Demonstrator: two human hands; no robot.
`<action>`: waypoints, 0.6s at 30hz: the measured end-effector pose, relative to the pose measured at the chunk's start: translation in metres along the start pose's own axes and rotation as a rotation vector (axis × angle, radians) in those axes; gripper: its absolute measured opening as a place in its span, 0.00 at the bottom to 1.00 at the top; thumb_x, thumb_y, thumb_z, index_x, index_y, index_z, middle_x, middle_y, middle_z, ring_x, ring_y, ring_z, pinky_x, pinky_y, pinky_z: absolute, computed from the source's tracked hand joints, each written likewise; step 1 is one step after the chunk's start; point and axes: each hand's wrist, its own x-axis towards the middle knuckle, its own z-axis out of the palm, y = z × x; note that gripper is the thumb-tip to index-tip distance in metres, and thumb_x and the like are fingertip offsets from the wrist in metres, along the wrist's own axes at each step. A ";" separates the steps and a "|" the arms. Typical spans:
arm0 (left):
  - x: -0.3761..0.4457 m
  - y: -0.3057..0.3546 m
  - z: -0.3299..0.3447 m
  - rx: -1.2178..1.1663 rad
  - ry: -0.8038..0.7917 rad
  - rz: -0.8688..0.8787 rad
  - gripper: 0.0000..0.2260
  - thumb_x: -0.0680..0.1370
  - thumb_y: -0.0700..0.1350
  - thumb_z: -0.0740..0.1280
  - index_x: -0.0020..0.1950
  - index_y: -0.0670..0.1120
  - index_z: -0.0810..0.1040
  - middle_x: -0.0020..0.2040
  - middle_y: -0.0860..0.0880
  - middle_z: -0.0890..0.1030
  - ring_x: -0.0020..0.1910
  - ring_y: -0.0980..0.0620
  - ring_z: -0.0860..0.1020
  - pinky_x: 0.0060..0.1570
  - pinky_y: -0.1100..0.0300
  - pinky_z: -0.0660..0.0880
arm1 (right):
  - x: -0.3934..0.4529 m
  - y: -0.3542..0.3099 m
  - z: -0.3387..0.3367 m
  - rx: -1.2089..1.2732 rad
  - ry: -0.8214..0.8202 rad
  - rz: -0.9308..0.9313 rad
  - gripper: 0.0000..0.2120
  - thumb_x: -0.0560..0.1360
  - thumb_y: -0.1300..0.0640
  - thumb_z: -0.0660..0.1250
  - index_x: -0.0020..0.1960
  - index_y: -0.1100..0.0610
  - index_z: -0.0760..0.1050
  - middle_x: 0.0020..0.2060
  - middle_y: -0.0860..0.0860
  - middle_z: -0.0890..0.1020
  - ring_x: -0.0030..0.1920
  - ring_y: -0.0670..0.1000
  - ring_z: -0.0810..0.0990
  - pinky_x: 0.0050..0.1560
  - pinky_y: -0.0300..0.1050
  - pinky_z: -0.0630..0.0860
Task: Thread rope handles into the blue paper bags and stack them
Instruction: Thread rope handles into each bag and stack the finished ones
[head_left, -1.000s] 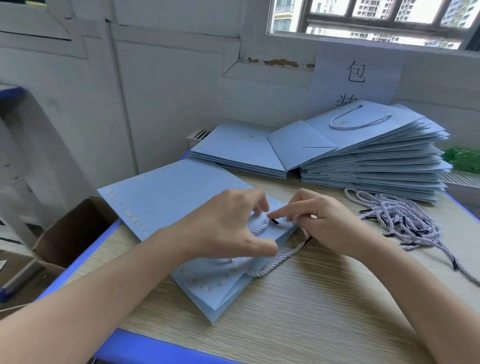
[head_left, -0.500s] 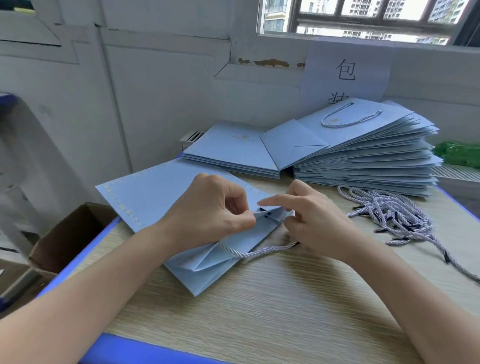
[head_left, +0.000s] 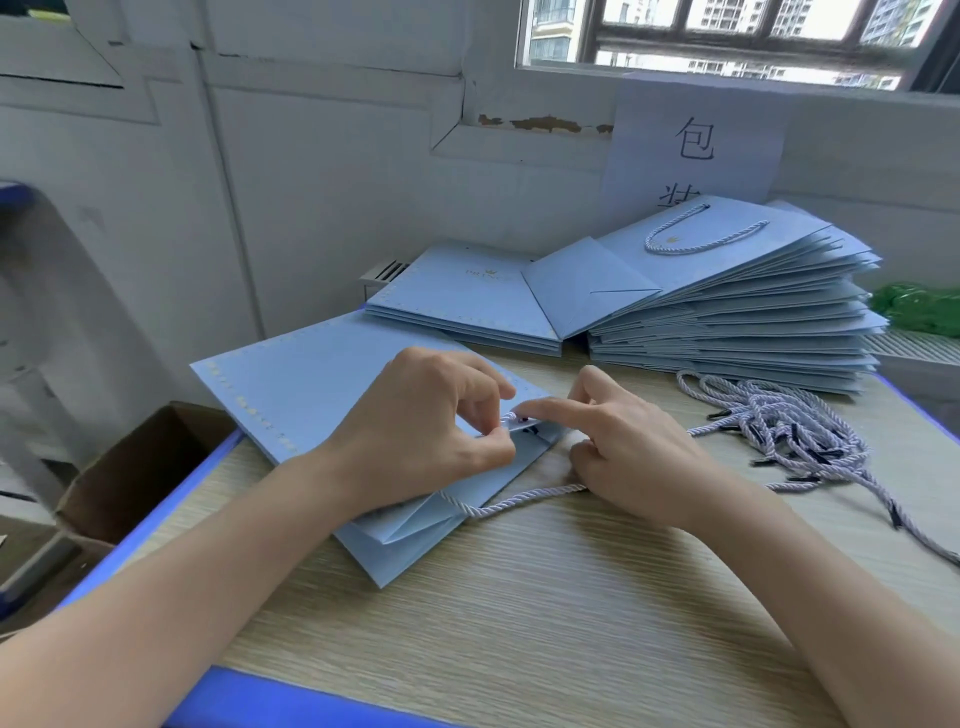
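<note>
A flat blue paper bag (head_left: 311, 384) lies on the wooden table in front of me, on top of another one. My left hand (head_left: 426, 431) pinches the bag's top edge and the rope end at a hole near the corner. My right hand (head_left: 623, 447) touches the same spot with its index finger, and a white twisted rope handle (head_left: 519, 501) runs under its palm and across the bag's lower corner. At the back right, a tall stack of finished bags (head_left: 727, 322) carries a bag with a rope handle on top.
A loose bundle of rope handles (head_left: 779, 421) lies at the right of the table. A lower stack of blue bags (head_left: 467, 306) sits at the back centre. An open cardboard box (head_left: 140, 467) stands left of the table's blue edge. Something green (head_left: 919, 306) lies at the far right.
The top bag's lower part has been folded up, so the bag looks shorter. My left hand closed into a pinch at the hole, and my right index finger moved onto the rope end.
</note>
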 end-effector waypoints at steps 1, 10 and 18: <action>0.000 0.000 0.000 -0.005 0.014 0.002 0.06 0.65 0.47 0.68 0.30 0.47 0.81 0.47 0.57 0.83 0.40 0.61 0.81 0.40 0.63 0.78 | 0.001 0.000 0.000 0.039 0.012 0.002 0.29 0.73 0.65 0.56 0.64 0.35 0.69 0.45 0.46 0.64 0.43 0.51 0.71 0.43 0.48 0.71; 0.005 0.002 -0.004 -0.180 0.147 -0.121 0.07 0.67 0.44 0.72 0.29 0.47 0.78 0.41 0.59 0.84 0.36 0.57 0.82 0.39 0.64 0.77 | 0.003 0.008 -0.006 0.320 0.395 0.002 0.16 0.72 0.65 0.63 0.55 0.49 0.77 0.37 0.45 0.71 0.35 0.44 0.70 0.39 0.37 0.67; 0.004 0.004 0.001 -0.240 0.199 -0.081 0.10 0.70 0.39 0.73 0.29 0.44 0.78 0.42 0.56 0.84 0.34 0.59 0.80 0.37 0.68 0.75 | 0.009 -0.007 0.010 0.176 0.558 -0.005 0.02 0.70 0.58 0.71 0.43 0.54 0.78 0.30 0.38 0.66 0.30 0.44 0.66 0.32 0.43 0.64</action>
